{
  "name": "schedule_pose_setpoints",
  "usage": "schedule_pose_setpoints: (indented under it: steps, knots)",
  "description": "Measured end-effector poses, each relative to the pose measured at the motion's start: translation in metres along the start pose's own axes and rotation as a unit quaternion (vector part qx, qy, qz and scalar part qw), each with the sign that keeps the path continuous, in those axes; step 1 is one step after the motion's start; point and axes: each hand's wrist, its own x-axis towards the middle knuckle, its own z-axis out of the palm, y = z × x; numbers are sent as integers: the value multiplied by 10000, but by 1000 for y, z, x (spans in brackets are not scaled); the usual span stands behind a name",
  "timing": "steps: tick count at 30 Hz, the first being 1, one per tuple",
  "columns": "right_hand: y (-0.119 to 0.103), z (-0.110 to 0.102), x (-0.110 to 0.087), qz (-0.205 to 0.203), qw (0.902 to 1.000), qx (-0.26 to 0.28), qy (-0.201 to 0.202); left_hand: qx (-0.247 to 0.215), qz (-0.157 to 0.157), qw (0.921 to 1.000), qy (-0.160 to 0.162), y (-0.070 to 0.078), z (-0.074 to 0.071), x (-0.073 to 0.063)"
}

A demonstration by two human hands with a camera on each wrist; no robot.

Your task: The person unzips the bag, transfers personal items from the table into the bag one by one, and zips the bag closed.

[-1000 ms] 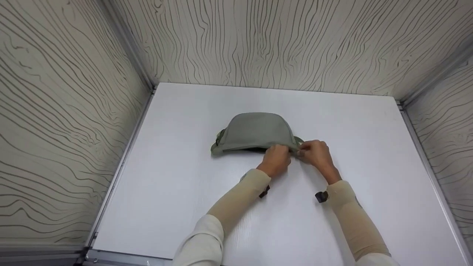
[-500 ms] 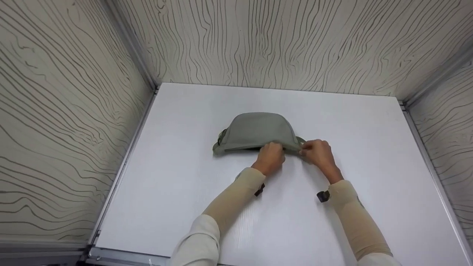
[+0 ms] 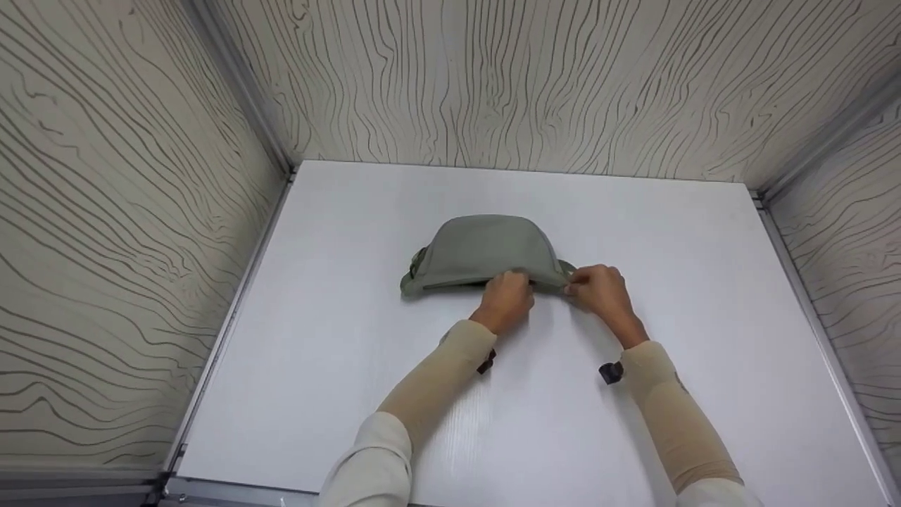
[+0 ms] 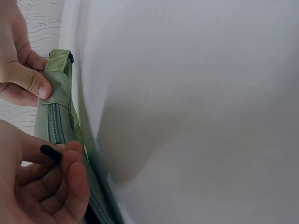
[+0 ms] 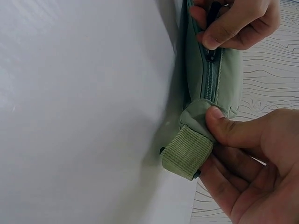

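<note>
A grey-green waist bag (image 3: 489,246) lies on the white table, its zipped edge facing me. My left hand (image 3: 505,299) is at the middle of that edge, pinching the zip's black pull tab (image 4: 50,152) between thumb and finger. At the bag's right end, my right hand (image 3: 602,292) pinches the fabric corner beside a ribbed green webbing loop (image 5: 188,151). Between the two hands the zip teeth (image 5: 210,83) are meshed. On the other side of the left hand, a dark gap shows along the edge in the head view.
The white tabletop (image 3: 338,373) surrounds the bag. Wood-grain panels stand behind it (image 3: 493,84) and at both sides, with grey metal rails at the corners. A buckle and strap (image 3: 418,262) show at the bag's left end.
My left hand has slid leftward along the bag's edge with the pull tab, and the meshed stretch behind it has lengthened. My right hand keeps its hold on the corner.
</note>
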Motion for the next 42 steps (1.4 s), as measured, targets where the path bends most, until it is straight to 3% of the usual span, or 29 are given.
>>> schedule_pose_setpoints:
  steps: [16,33,42]
  knots:
    - [-2,0,1,28,10000,-75,-1,-624,-25,9980,26,-15,-6,-6]
    - [1,1,1,-14,10000,-7,56,-883,-170,9957,213,-22,-9,-8]
    - [1,1,1,-62,10000,-16,72,-997,-238,9947,84,-25,-10,-9]
